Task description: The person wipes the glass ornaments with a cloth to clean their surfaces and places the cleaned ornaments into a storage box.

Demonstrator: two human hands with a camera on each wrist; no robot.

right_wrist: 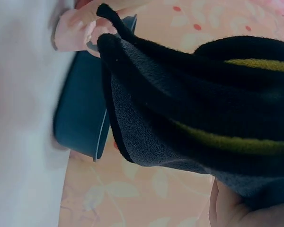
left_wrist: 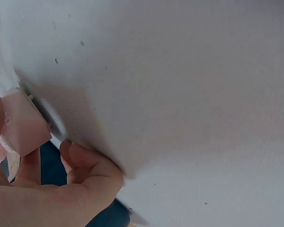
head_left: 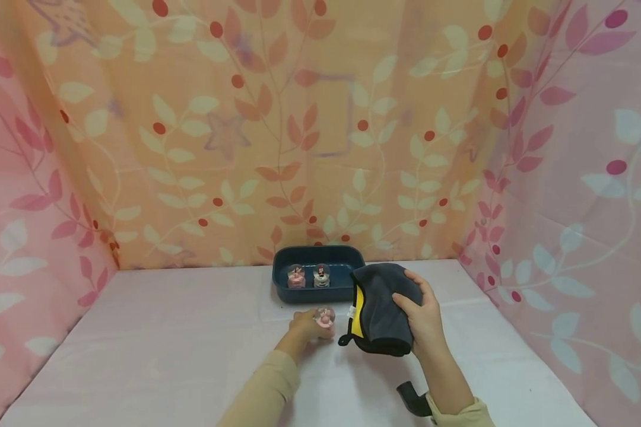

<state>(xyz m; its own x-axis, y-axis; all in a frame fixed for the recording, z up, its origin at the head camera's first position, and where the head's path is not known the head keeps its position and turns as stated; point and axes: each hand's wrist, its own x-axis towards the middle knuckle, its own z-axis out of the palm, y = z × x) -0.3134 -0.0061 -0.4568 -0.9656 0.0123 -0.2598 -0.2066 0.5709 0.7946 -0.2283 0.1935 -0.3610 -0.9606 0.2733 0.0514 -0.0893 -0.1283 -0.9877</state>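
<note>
With your left hand [head_left: 302, 325] you are gripping a small pink globe [head_left: 325, 320], fingers and thumb closing around its base; it is sitting at or just above the white table [head_left: 192, 344], and you cannot tell from these views whether it is touching. Your right hand [head_left: 426, 317] is holding a folded grey cloth [head_left: 384, 308] up beside it, thumb on the near face, the yellow side showing at the open edge. In front of you the dark blue tray [head_left: 299, 296] is carrying two more globes [head_left: 321, 276], standing side by side. The pink globe is probably going to feel light but stiff, its clear dome looking smooth, slippery and breakable, so you are better off bearing on the blocky base than on the dome. The cloth is looking thick, soft and floppy, calling for a hold through several layers
</note>
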